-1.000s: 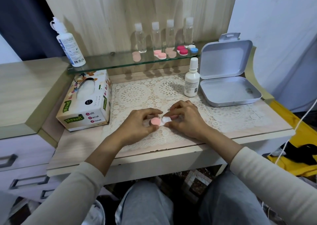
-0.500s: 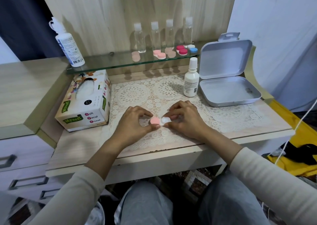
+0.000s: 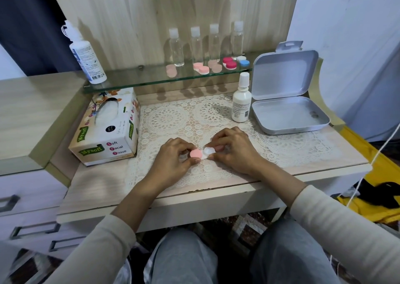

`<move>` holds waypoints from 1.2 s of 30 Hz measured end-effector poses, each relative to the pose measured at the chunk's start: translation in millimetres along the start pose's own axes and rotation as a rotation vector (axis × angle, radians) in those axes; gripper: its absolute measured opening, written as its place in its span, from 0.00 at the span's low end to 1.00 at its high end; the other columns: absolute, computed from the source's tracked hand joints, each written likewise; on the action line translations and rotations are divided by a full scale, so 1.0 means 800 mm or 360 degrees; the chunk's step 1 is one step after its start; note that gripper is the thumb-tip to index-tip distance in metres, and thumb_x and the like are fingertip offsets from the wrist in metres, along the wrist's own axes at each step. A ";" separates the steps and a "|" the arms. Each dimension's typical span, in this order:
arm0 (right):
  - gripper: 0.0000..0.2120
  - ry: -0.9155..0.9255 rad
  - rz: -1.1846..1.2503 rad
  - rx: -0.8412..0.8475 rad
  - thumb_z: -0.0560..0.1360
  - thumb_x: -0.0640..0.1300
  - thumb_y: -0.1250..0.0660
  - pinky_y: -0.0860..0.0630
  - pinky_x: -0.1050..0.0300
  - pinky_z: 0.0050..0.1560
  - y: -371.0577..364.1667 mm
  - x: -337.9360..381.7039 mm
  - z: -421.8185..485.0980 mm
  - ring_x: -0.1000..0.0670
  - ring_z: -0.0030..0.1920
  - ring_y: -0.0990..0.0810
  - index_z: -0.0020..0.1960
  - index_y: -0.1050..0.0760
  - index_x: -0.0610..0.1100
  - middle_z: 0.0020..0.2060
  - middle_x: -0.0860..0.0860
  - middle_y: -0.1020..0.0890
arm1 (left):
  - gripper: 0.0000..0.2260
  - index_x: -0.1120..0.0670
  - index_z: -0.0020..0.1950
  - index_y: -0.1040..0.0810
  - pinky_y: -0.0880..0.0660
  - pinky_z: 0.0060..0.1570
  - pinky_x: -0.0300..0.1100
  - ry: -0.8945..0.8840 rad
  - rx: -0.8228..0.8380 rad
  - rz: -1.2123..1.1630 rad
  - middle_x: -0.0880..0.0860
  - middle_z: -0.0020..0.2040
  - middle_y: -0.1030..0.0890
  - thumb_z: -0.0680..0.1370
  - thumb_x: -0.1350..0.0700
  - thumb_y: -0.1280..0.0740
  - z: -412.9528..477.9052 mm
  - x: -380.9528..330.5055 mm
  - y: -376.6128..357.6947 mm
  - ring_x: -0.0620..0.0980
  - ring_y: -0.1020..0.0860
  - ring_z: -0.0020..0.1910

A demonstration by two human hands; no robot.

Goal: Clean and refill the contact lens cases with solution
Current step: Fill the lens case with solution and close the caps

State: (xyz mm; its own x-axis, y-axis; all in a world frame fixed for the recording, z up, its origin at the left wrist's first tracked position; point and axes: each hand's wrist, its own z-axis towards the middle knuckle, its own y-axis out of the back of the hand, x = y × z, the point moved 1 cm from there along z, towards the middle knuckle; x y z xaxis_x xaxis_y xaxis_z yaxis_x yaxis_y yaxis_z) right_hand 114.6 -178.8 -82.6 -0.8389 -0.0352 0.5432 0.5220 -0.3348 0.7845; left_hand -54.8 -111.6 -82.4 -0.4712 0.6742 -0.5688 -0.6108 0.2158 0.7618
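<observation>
Both hands meet over the lace mat (image 3: pixel 173 119) near the front middle of the tabletop (image 3: pixel 97 182), with a small contact lens case (image 3: pixel 202 153) pinched between them, low over the mat. The left hand (image 3: pixel 173 161) has its fingers curled, and the thumb and fingertips close around the left half, which carries a pink cap (image 3: pixel 195 154). The right hand (image 3: pixel 234 151) is curled just as tightly, thumb and forefinger pinching the right half, which shows white and uncapped; whether that hand also holds a loose cap cannot be told. A small white bottle (image 3: pixel 241 102) stands upright farther back and to the right, just beside an open grey tin (image 3: pixel 287 115). A tissue box (image 3: pixel 108 132) lies on the left. On the glass shelf (image 3: pixel 140 79) at the far side stand a large solution bottle (image 3: pixel 87 61) on the left and, farther right, four clear bottles (image 3: pixel 196 45) with more lens cases (image 3: pixel 201 68) in front of them.
</observation>
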 end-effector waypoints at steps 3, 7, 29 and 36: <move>0.25 -0.0009 -0.0093 0.0224 0.69 0.49 0.28 0.33 0.51 0.59 0.012 0.002 0.001 0.48 0.55 0.30 0.65 0.27 0.51 0.56 0.52 0.22 | 0.13 0.54 0.52 0.18 0.34 0.42 0.24 0.0018 -0.0073 -0.0074 0.48 0.44 0.22 0.68 0.54 0.26 -0.007 0.002 0.001 0.40 0.26 0.42; 0.18 0.0053 -0.0242 0.0303 0.72 0.43 0.32 0.31 0.51 0.56 0.022 0.001 0.001 0.46 0.56 0.29 0.62 0.24 0.47 0.54 0.49 0.22 | 0.16 0.52 0.55 0.19 0.31 0.45 0.27 0.0040 -0.0062 -0.0111 0.48 0.45 0.22 0.68 0.52 0.26 -0.011 0.002 0.001 0.42 0.24 0.45; 0.10 0.0221 -0.0299 0.0484 0.71 0.41 0.33 0.32 0.60 0.44 0.024 0.037 0.007 0.51 0.43 0.29 0.52 0.21 0.40 0.45 0.47 0.26 | 0.15 0.55 0.55 0.19 0.32 0.45 0.26 0.0008 -0.0117 -0.0086 0.51 0.45 0.22 0.69 0.56 0.25 -0.012 0.004 -0.004 0.46 0.24 0.45; 0.18 0.0152 -0.0312 0.0439 0.68 0.49 0.27 0.35 0.62 0.42 0.025 0.033 0.010 0.54 0.42 0.30 0.55 0.22 0.43 0.47 0.49 0.21 | 0.15 0.56 0.55 0.19 0.32 0.44 0.26 -0.0011 -0.0121 -0.0077 0.52 0.45 0.21 0.69 0.55 0.25 -0.012 0.005 -0.005 0.46 0.23 0.44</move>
State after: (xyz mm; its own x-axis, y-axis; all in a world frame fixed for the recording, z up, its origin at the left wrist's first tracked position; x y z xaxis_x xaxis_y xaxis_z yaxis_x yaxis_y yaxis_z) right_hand 103.8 -178.8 -49.9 -0.9310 -0.0875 0.3543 0.3610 -0.0772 0.9294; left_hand -60.6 -116.9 -90.5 -0.4355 0.6692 -0.6021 -0.6794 0.1945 0.7075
